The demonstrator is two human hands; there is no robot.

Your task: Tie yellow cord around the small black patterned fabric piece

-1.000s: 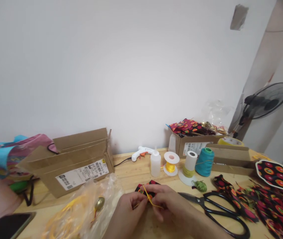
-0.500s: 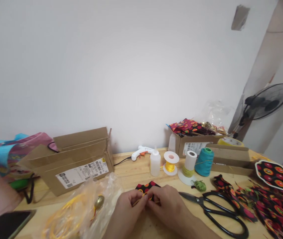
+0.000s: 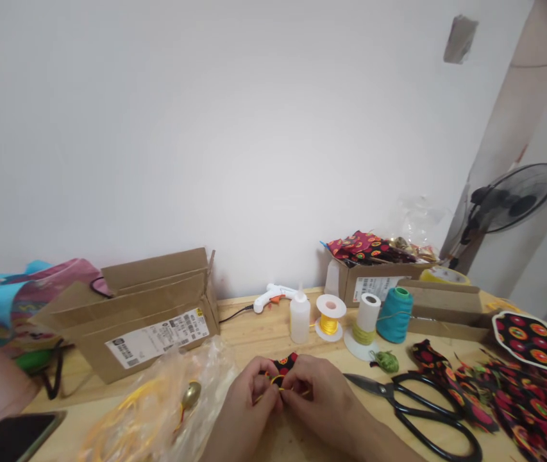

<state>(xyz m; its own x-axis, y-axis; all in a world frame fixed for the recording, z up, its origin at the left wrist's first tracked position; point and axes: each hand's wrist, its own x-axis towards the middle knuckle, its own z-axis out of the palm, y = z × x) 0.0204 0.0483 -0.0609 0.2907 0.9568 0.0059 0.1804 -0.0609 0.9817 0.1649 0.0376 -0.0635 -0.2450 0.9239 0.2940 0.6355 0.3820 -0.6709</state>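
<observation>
Close together at the front of the table, my left hand [image 3: 247, 407] and my right hand [image 3: 324, 398] both pinch a thin yellow cord [image 3: 277, 380], which bends in a small loop between the fingertips. Just behind the fingers shows a piece of black fabric with red dots [image 3: 285, 363]; most of it is hidden by my hands. Whether the cord runs through the fabric I cannot tell. Beside my right hand lie black-handled scissors [image 3: 388, 389], blades pointing toward it. Left of my left hand is a clear plastic bag [image 3: 215, 369] with yellow cord and a brass-coloured bell [image 3: 191, 394].
Behind the hands stand a white squeeze bottle [image 3: 300, 321], a yellow cord spool [image 3: 329, 326], a green cord spool [image 3: 364, 333] and a teal thread cone [image 3: 395, 314]. A glue gun [image 3: 273, 295] lies by the wall. Cardboard boxes [image 3: 85, 333] flank them; fabric scraps [image 3: 533, 404] lie right, a phone [image 3: 13, 436] left.
The cord between my fingertips now bows up into a clearer loop. My fingers have shifted slightly, and less of the patterned fabric shows behind them.
</observation>
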